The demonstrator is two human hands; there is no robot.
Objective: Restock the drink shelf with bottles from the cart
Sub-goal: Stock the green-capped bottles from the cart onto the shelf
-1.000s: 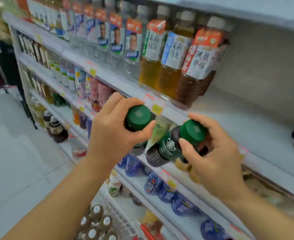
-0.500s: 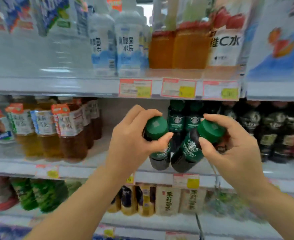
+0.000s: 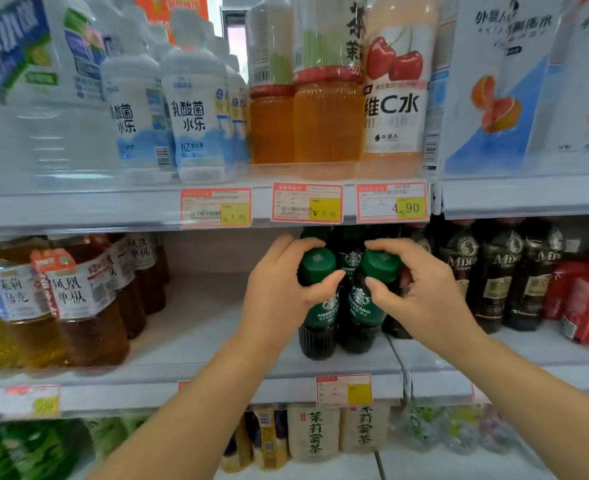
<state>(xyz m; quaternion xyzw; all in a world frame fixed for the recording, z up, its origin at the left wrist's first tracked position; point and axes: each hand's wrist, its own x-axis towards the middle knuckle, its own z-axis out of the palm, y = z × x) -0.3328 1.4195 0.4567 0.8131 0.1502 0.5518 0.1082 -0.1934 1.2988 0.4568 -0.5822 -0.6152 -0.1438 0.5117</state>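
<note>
Two dark coffee bottles with green caps and green labels stand side by side near the front of the middle shelf [image 3: 196, 341]. My left hand [image 3: 279, 299] grips the left bottle [image 3: 319, 327] round its cap and neck. My right hand [image 3: 421, 299] pinches the cap of the right bottle [image 3: 358, 323]. Both bottles look upright with their bases on or just above the shelf. More bottles of the same kind [image 3: 351, 251] stand right behind them. The cart is out of view.
Brown tea bottles [image 3: 85, 306] fill the shelf's left side, with a bare gap between them and my hands. Dark bottles [image 3: 497, 278] and red packs [image 3: 587, 299] stand to the right. The upper shelf [image 3: 113, 206] with price tags hangs close above the caps.
The view swung from the aisle to face the shelf. Both hands carried the tilted bottles forward and lowered them upright onto the middle shelf, in front of the matching row.
</note>
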